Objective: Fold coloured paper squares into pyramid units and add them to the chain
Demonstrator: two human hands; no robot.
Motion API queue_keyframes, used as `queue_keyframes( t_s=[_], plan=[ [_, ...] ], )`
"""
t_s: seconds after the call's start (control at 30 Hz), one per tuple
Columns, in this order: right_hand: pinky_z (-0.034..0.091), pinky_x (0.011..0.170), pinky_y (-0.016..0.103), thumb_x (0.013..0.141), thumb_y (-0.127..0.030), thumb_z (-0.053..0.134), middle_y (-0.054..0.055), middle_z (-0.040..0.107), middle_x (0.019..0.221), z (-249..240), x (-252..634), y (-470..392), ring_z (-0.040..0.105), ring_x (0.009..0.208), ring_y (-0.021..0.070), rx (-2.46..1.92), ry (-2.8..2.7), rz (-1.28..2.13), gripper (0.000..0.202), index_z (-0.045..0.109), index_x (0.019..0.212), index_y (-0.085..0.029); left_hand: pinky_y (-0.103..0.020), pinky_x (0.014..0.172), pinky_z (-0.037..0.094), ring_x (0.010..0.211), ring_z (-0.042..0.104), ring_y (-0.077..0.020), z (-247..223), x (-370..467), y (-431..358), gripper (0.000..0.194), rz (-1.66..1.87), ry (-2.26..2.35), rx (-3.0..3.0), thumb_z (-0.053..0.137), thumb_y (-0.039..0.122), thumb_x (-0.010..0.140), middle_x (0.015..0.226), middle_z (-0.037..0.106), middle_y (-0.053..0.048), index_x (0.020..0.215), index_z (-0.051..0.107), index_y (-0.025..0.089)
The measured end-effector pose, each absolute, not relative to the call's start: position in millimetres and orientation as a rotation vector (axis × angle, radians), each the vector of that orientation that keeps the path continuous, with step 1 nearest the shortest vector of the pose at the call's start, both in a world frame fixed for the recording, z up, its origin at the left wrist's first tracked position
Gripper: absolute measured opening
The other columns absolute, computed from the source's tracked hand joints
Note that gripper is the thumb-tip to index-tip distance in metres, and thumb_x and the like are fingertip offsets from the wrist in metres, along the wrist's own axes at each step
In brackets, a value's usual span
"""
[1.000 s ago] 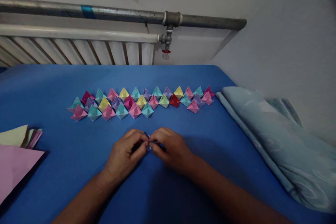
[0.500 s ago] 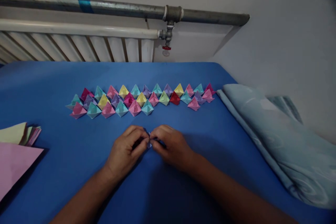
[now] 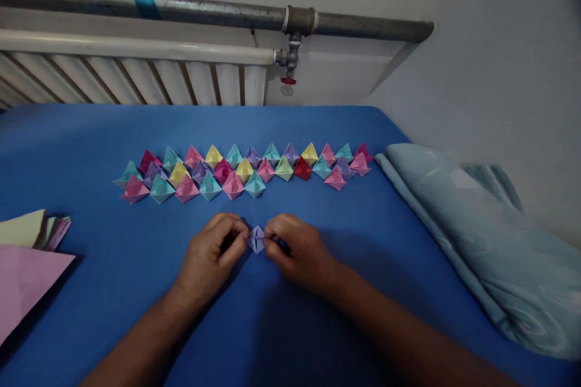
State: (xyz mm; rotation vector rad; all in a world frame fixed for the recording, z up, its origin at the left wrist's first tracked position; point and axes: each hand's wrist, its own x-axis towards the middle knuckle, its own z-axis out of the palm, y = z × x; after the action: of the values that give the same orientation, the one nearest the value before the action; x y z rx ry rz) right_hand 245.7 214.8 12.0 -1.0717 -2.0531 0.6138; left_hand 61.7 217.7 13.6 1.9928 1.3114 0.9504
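A small folded purple paper piece [image 3: 257,239] is held between my two hands over the blue table [image 3: 136,242]. My left hand [image 3: 218,248] pinches its left corner between thumb and forefinger. On the right corner, my right hand [image 3: 295,248] has the same kind of pinch. The piece shows a diamond outline with folds meeting in its middle. Beyond my hands, several small folded paper boats [image 3: 233,186] in pink, teal, yellow, purple, green and red stand in staggered rows.
Coloured paper sheets [image 3: 27,281] lie at the left edge of the table. A folded pale teal cloth [image 3: 476,242] covers the right side. Behind the table are a white radiator [image 3: 167,78], a metal pipe [image 3: 218,12] and a red-handled valve [image 3: 288,81].
My left hand has moved slightly left, and the gap between my hands has widened. More of the purple paper piece now shows, opened out between my fingers.
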Motion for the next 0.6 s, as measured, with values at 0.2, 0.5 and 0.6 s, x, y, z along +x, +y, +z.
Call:
queue_keyframes(
  t_s=[0.2,0.5,0.6],
  plan=[
    [0.043,0.067,0.025,0.079,-0.009,0.048,0.001,0.055,0.076,15.2,249.0,212.0,0.053,0.072,0.0136,-1.05,-2.042,0.626,0.012,0.049,0.077,-0.02,-0.026,0.073,0.049,0.084,0.061,-0.0142,12.3,59.6,217.7,0.01,0.991,1.348,1.993,0.05,0.019,0.085,0.089,0.063,-0.002,0.086,0.06,0.021],
    [0.043,0.065,0.025,0.082,-0.014,0.05,0.0,0.055,0.075,13.5,247.8,210.9,0.053,0.069,0.0129,-1.134,-2.037,0.558,0.012,0.046,0.073,-0.021,-0.028,0.081,0.05,0.093,0.062,-0.0149,12.2,56.7,215.0,0.021,1.014,1.228,2.078,0.044,0.012,0.085,0.092,0.063,-0.002,0.085,0.063,0.022],
    [0.042,0.063,0.025,0.078,-0.009,0.047,0.0,0.054,0.073,14.6,249.3,209.7,0.052,0.067,0.0129,-1.166,-2.025,0.55,0.013,0.045,0.074,-0.021,-0.029,0.082,0.05,0.096,0.062,-0.0158,12.4,56.0,214.4,0.023,0.986,1.247,2.07,0.044,0.012,0.085,0.094,0.063,-0.003,0.084,0.065,0.022]
  ],
)
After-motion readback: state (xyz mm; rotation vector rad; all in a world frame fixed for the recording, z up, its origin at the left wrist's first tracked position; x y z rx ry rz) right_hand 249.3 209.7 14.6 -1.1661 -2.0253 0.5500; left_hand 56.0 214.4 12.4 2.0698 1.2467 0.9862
